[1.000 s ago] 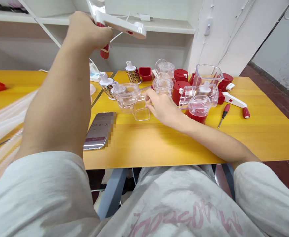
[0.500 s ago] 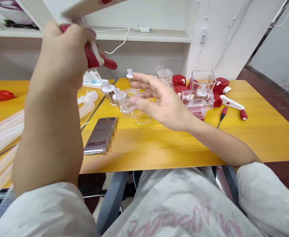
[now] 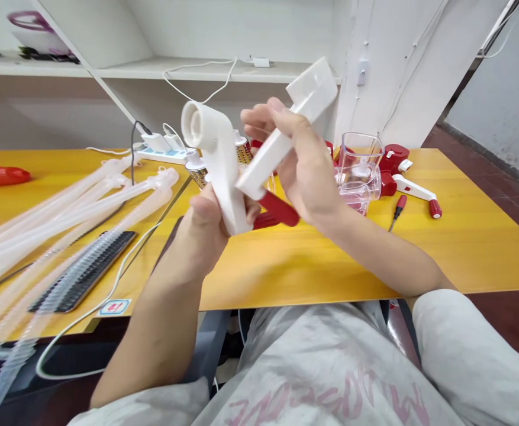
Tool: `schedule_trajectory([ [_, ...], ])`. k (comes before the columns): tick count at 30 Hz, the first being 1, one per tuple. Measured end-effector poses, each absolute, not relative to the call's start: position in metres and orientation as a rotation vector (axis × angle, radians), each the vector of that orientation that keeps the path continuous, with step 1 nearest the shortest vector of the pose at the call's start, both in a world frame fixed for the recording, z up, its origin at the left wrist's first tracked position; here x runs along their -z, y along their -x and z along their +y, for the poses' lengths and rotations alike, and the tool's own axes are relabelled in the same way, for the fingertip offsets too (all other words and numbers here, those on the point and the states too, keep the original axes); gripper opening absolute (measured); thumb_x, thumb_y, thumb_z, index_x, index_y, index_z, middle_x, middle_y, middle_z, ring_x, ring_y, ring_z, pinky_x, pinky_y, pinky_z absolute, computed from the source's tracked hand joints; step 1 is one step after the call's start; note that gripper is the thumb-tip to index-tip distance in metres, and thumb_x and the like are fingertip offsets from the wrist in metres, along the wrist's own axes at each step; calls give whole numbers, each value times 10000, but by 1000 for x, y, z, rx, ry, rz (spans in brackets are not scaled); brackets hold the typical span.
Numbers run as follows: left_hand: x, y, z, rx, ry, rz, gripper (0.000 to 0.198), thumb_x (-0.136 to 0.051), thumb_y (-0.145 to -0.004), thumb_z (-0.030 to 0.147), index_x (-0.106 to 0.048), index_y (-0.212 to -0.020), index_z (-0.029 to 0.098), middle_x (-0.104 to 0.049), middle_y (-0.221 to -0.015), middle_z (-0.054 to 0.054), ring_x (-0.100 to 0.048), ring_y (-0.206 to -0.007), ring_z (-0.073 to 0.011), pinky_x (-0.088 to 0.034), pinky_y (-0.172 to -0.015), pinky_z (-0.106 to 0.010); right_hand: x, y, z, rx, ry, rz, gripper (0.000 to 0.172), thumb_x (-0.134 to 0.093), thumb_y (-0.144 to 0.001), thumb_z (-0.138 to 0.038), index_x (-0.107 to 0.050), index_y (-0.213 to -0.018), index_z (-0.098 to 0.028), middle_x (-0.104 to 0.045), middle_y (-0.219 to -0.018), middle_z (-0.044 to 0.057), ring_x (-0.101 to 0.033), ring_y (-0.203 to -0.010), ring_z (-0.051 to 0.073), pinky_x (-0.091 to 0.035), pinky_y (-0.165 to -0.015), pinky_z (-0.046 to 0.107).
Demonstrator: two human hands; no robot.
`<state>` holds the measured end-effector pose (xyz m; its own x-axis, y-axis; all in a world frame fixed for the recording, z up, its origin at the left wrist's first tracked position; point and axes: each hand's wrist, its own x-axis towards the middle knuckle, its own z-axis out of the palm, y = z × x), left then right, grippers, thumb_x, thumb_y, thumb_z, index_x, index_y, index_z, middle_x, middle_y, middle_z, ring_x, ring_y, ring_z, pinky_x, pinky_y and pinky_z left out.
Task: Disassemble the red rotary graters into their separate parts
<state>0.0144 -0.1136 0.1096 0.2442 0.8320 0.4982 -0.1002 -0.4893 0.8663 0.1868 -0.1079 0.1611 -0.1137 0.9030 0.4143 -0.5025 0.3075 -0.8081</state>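
Head view: hands [image 3: 201,231] [image 3: 308,160] above yellow table [image 3: 463,248], white shelf [image 3: 210,70].

- We class the elbow housing [image 3: 215,157] as smooth, matt white plastic.
- We class the crank arm [image 3: 270,148] as the same plastic.
- We class the crank grip [image 3: 277,210] as glossy red plastic.
- We class the jug [image 3: 360,157] as clear, glossy plastic.

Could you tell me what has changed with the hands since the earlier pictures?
The left hand has lowered the white red-handled part, and the right hand has left the clear jug and come up to grip it too. The screwdriver stays put.
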Motion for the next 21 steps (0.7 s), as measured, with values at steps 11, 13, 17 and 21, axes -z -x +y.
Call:
schedule_trajectory([
  [11, -93, -26, -130, -1548, -1757, 797, 515, -784, -1027, 756, -691, -955, 255, -611, -757, -26, -539, -619, -209, -428, -603, -363, -142, -200, -119, -1403, 663, -1616, 784, -982, -773, -746, -650, -1245, -216, -741, -961, 27, -727, -954, 156, -665, -820, 267],
  [13, -90, -25, -132, -1497, -1967, 881, 522, -657, -1105, 758, -734, -1005, 251, -682, -879, -73, -626, -752, -261, -504, -709, -412, -142, -201, -121, -1333, 684, -1643, 768, -978, -757, -781, -676, -1175, -212, -769, -1029, 40, -760, -1066, 179, -685, -876, 278],
  [17, -86, -27, -129, -1419, -2248, 893, 569, -535, -1141, 737, -791, -1005, 247, -738, -1060, -153, -720, -969, -375, -576, -878, -512, -141, -203, -123, -1319, 683, -1655, 726, -1000, -730, -741, -704, -1142, -221, -789, -1084, 31, -770, -1113, 175, -690, -918, 274],
  [21, -89, -22, -128, -1318, -2261, 932, 518, -686, -1051, 776, -797, -964, 278, -715, -1001, -140, -720, -980, -400, -587, -876, -491, -137, -201, -127, -1367, 721, -1619, 643, -1032, -715, -624, -713, -1099, -218, -787, -1051, 29, -749, -992, 153, -673, -843, 259],
])
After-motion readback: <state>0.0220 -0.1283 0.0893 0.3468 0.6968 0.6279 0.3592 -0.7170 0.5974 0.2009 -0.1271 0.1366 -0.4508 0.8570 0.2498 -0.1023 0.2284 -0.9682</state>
